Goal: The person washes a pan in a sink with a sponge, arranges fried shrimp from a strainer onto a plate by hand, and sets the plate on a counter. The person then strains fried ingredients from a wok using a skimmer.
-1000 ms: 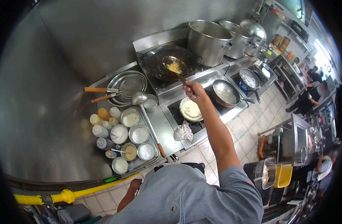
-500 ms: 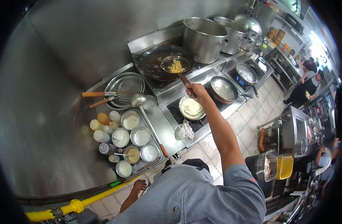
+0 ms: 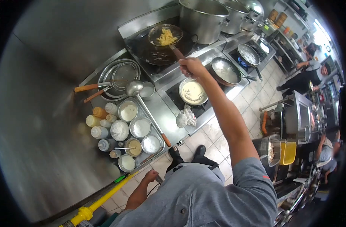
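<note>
My right hand [image 3: 191, 68] grips the brown handle of a round strainer [image 3: 177, 52] over a large dark wok [image 3: 157, 56] on the stove. Yellow chopped food, like bits of egg, [image 3: 166, 37] lies in the strainer. Below my right forearm is a small pan [image 3: 194, 92] of pale creamy liquid on a burner. Low beside my body, my left hand [image 3: 151, 176] is closed around something greyish that I cannot make out. It is nearest the tray of bowls and the yellow pipe.
Bowls of white powders and sauces [image 3: 140, 126] stand by squeeze bottles [image 3: 99, 132]. A ladle [image 3: 134, 88] and strainers [image 3: 122, 72] lie over nested metal bowls. Tall stockpots [image 3: 203, 24] line the back. Two more pans [image 3: 226, 71] sit rightward. A crumpled cloth [image 3: 186, 116] lies at the stove edge. Other people stand at right.
The strainer with the yellow food has moved up and left over the wok, in my right hand. My left hand has come up slightly and right, and the view has shifted.
</note>
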Demonstrator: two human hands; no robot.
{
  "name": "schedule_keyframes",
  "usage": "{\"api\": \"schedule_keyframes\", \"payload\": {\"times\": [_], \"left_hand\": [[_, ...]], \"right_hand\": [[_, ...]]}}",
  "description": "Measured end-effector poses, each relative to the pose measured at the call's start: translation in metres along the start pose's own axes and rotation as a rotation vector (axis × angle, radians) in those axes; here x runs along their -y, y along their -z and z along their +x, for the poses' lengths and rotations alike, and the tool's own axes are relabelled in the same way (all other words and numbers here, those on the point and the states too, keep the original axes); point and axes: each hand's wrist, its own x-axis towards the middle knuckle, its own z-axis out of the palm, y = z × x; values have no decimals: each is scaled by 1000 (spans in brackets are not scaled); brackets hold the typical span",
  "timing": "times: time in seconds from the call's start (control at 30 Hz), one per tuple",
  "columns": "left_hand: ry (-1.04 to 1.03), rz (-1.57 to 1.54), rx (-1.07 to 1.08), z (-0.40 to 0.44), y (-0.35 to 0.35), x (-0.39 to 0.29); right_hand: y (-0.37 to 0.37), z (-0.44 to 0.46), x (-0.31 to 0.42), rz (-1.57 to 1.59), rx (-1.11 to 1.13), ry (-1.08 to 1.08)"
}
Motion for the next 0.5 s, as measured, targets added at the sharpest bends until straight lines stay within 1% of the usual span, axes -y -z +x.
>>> {"api": "schedule_keyframes", "payload": {"times": [0.03,0.07,0.13,0.17,0.2,0.23,0.27,0.3,0.33,0.4,0.43,0.47,0.5], "left_hand": [[-108,282,-60,8,-5,-4],[-216,566,-122,11,-9,-11],[-229,563,-110,11,-12,-26],[-247,563,-83,13,-16,-41],[-281,611,-45,11,-20,-57],[-293,669,-15,9,-20,-71],[-298,728,19,10,-26,-84],[-308,781,70,10,-34,-91],[-310,770,101,8,-37,-98],[-311,784,119,10,-47,-115],[-300,768,114,13,-55,-116],[-288,754,112,16,-63,-118],[-309,810,90,11,-71,-126]], "right_hand": [[-2,17,-20,113,-4,-16],[-9,10,-19,220,14,-14],[-9,17,-34,220,76,-12],[-4,41,-59,195,118,-38],[-6,30,-59,161,50,-3],[-2,22,-67,231,43,46],[9,19,-80,328,152,41],[22,0,-83,425,162,45],[32,-27,-78,528,190,57],[74,-83,-78,486,210,68],[91,-100,-96,586,201,102],[116,-124,-112,592,185,85],[139,-155,-124,682,176,109]]}}
